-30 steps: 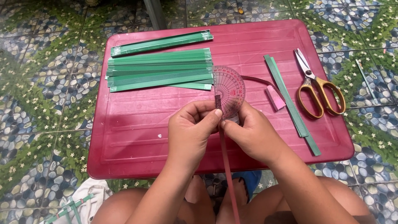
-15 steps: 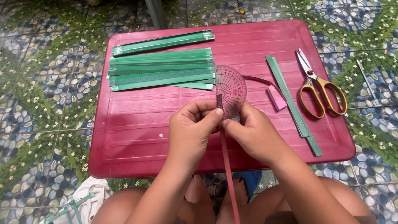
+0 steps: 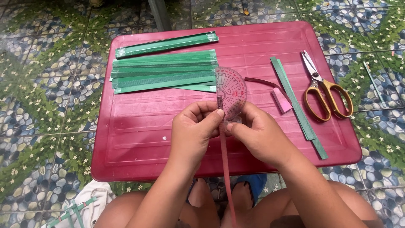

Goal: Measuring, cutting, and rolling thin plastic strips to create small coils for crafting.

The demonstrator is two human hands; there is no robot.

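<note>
Left hand (image 3: 195,128) and right hand (image 3: 257,135) pinch a red strip (image 3: 225,164) against a clear protractor (image 3: 230,90), fingers closed.

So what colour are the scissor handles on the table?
Yellow-gold handles on the metal scissors, clearest in the head view.

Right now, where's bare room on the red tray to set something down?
Free: the red tray near-left, below the green strips and beside the left hand. Also the far-right corner above the scissors. Crowded: the centre, at both hands and the protractor.
</note>
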